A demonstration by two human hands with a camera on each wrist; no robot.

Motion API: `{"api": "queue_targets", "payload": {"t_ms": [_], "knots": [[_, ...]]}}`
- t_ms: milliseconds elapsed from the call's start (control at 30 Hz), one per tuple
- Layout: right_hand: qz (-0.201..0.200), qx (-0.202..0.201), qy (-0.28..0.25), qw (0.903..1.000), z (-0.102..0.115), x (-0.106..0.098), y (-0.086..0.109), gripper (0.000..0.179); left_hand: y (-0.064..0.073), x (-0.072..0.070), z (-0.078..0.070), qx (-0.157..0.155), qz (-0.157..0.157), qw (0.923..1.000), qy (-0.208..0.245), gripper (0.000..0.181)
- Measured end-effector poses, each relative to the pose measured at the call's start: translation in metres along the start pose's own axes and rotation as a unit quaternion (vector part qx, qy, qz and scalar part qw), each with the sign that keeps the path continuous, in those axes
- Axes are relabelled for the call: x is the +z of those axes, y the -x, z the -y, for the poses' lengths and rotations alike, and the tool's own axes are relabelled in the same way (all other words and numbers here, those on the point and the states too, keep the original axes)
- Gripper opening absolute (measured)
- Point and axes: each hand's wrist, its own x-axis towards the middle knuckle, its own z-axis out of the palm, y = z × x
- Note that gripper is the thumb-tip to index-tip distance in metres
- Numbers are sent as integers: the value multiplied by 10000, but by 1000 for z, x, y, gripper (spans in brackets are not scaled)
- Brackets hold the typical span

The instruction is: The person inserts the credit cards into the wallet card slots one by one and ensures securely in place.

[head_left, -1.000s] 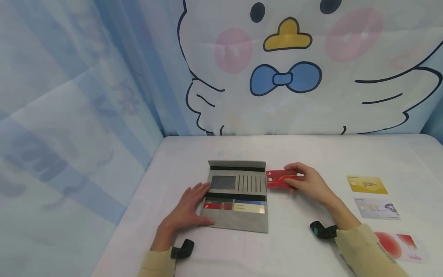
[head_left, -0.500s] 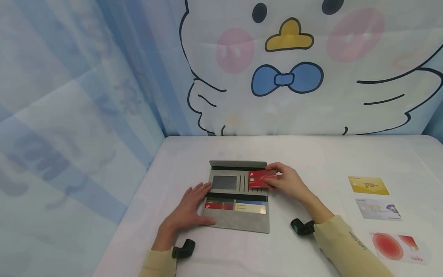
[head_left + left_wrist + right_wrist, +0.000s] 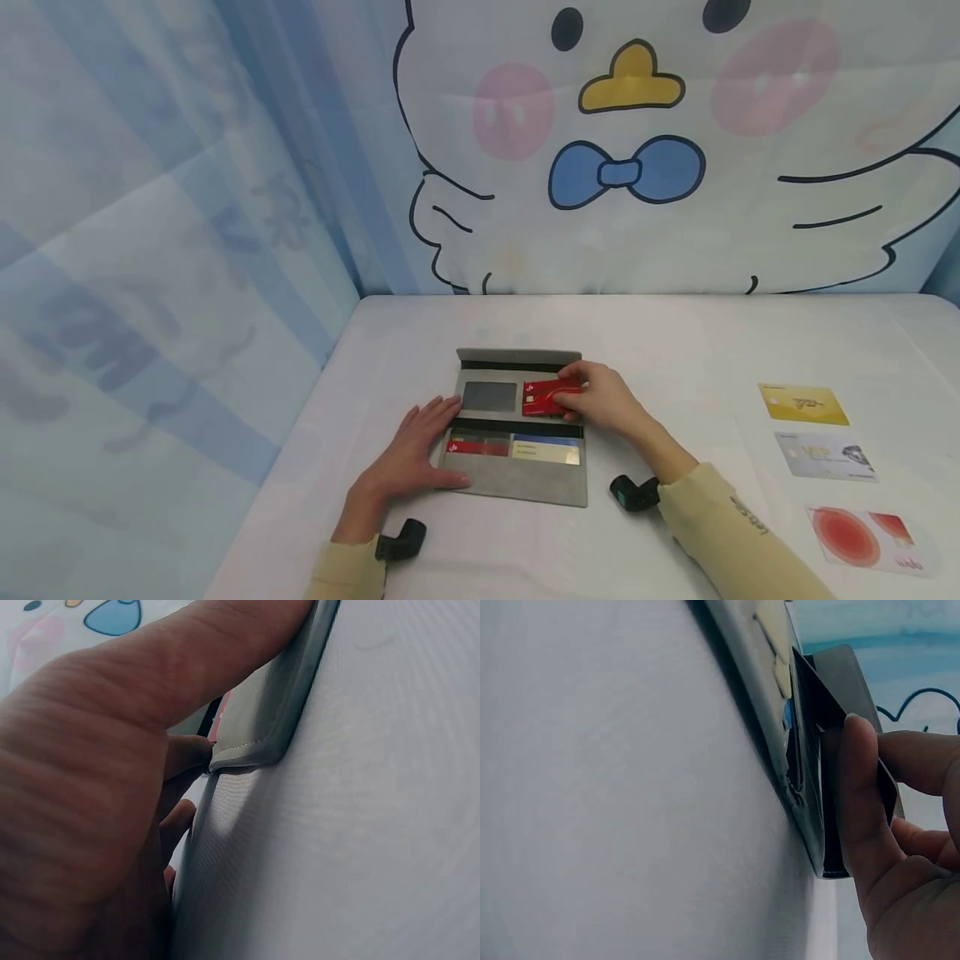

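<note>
A grey wallet (image 3: 517,487) lies unfolded on the white table, with slots and a dark window in its upper half. In its lower pockets sit a red-edged card (image 3: 477,447) and a cream-and-blue card (image 3: 546,451). My right hand (image 3: 603,400) pinches a red bank card (image 3: 538,398) over the upper slots; in the right wrist view the card (image 3: 821,694) stands tilted against the wallet between thumb and fingers. Whether its edge is inside a slot is hidden. My left hand (image 3: 408,454) rests spread along the wallet's left edge, its thumb lying on the lower corner in the left wrist view.
At the table's right lie a gold card (image 3: 804,404), a silver VIP card (image 3: 825,456) and a white card with a red circle (image 3: 870,540), in a column. A patterned curtain (image 3: 165,250) hangs along the left, and a cartoon-printed cloth backs the table.
My right hand has carried the red card leftward from beside the wallet to above its upper slots, then slightly lower. The left hand has stayed at the wallet's edge.
</note>
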Motion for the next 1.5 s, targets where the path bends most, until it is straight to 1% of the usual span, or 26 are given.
{"api": "queue_targets", "payload": {"t_ms": [33, 233, 567, 833, 967, 1033, 1133, 1233, 1367, 1500], "knots": [[8, 65, 14, 10000, 0, 0, 0, 38, 0, 0, 0, -30, 16, 10000, -17, 102], [47, 204, 137, 9997, 3, 1, -2, 37, 0, 0, -1, 87, -53, 9999, -12, 101], [28, 171, -1, 9998, 3, 4, -5, 38, 0, -2, -1, 147, -36, 9999, 16, 100], [-19, 52, 133, 9999, 8, 12, -7, 38, 0, -2, -2, 177, -36, 9998, 58, 100], [20, -3, 131, 9999, 9, 14, -7, 38, 0, -2, 0, 170, -51, 9998, 36, 101], [23, -70, 275, 9996, 9, 13, -7, 38, 0, -2, 0, 146, -47, 9999, 36, 101], [-32, -237, 704, 9972, 7, 10, -5, 39, 0, -2, 0, 118, -29, 9999, 48, 101], [-83, -386, 1144, 9926, 5, 6, -3, 42, 0, -1, 0, 130, -35, 9999, 33, 101], [15, -459, 1214, 9915, 3, -1, 3, 48, 0, -1, 0, 150, -38, 9999, 4, 101], [101, -517, 1035, 9932, 0, -6, 8, 53, 0, -2, 0, 167, -65, 9998, 62, 101]]}}
